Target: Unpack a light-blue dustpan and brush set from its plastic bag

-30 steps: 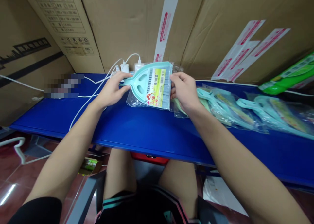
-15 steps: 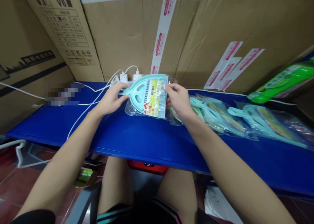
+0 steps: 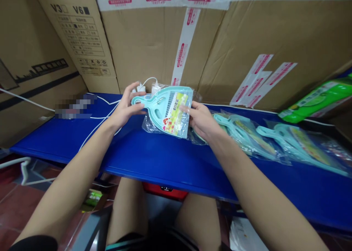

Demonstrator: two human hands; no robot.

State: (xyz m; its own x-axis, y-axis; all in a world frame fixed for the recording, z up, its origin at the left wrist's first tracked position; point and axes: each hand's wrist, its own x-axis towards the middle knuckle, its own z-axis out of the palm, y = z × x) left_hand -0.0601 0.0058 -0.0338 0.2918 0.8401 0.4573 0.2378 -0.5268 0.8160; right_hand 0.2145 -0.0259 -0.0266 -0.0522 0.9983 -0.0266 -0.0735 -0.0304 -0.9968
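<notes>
A light-blue dustpan (image 3: 158, 103) with a small brush and a yellow printed card (image 3: 176, 113) is held up over the blue table. Clear plastic wrap shows around it. My right hand (image 3: 202, 120) grips its wide right edge, thumb on the front face and fingers behind. At the handle end, my left hand (image 3: 128, 106) is open, thumb and fingers apart on either side of the handle. To the right lie more wrapped dustpan sets (image 3: 247, 133), and another wrapped dustpan (image 3: 299, 142) beyond them.
Cardboard boxes (image 3: 154, 42) wall off the back of the blue table (image 3: 154, 155). White chargers (image 3: 155, 87) and cables (image 3: 96, 128) lie behind and left of my left hand. A green bottle (image 3: 316, 98) leans at the far right. A blurred-out item (image 3: 74, 106) sits left.
My left hand has loosened from the handle, its fingers spreading apart. My right hand has shifted its thumb further onto the card. The camera view has tilted slightly.
</notes>
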